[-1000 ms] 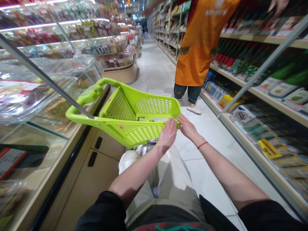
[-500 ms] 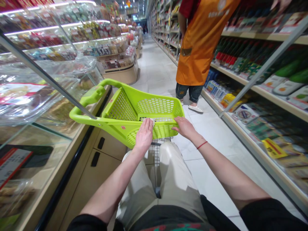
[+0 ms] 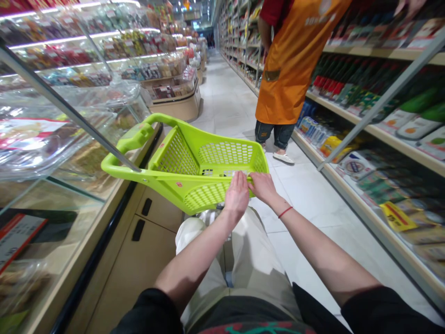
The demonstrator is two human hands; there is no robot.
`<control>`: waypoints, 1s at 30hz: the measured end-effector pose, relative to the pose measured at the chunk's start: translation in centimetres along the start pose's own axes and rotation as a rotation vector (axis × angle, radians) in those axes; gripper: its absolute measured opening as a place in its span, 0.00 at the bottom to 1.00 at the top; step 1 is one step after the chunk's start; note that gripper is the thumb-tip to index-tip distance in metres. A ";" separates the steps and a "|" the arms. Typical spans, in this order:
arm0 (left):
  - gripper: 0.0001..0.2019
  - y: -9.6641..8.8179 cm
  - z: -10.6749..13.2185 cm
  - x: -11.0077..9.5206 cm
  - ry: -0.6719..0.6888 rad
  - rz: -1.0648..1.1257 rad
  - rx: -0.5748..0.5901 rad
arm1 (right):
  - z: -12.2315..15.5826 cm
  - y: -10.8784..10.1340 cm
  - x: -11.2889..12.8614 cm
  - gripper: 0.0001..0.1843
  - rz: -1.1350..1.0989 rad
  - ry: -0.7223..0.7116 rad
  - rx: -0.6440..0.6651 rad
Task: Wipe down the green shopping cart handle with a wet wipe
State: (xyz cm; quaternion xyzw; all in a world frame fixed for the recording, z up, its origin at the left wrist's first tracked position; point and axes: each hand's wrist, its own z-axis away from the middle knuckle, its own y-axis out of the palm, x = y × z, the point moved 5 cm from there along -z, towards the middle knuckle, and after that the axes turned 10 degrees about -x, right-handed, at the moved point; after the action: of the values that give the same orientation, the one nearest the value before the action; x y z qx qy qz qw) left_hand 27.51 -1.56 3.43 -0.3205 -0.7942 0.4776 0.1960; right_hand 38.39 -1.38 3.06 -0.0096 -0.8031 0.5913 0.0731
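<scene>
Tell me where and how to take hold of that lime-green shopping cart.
Best by its handle, probably from above: the loop juts out past the perforated basket, leaving a gap to wrap around, while the wooden display counter seems to crowd that end from the side.

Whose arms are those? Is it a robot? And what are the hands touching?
No robot here, just a person with bare hands. Every picture comes from a camera worn on that person's head, looking forward and down, so the arms reach away from you.

The right hand, with a red bracelet at its wrist, is hooked over a green shopping cart. The left hand rests beside it on the same side; I can't tell whether anything is under its fingers.

To the right, shelves hold bottles. Someone in an orange apron stands ahead.
</scene>
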 end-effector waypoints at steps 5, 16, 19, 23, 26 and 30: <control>0.26 0.2 0.5 0.2 0.113 -0.002 -0.003 | 0.1 0.2 -0.1 0.13 0.034 -0.003 -0.007; 0.29 -5.2 4.4 10.2 -0.138 -0.130 0.002 | 0.0 0.3 -0.2 0.18 0.020 -0.005 -0.020; 0.29 -5.6 4.4 10.9 -0.221 -0.163 -0.010 | 0.1 0.3 -0.2 0.19 0.029 -0.002 -0.027; 0.29 -4.5 3.5 8.7 -0.262 -0.148 -0.005 | 0.0 0.4 -0.2 0.19 0.034 0.005 -0.026; 0.29 -2.9 2.4 5.7 -0.208 -0.090 0.026 | 0.0 0.4 -0.1 0.19 0.043 0.003 -0.024; 0.27 -0.9 0.9 1.6 -0.083 -0.018 0.006 | 0.0 0.3 -0.1 0.16 0.052 0.006 -0.024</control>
State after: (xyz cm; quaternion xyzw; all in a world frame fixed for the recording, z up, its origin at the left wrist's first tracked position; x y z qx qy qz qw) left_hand 25.48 -1.34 3.81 -0.2927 -0.8031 0.4911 0.1679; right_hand 38.44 -1.35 2.80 -0.0334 -0.8095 0.5831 0.0600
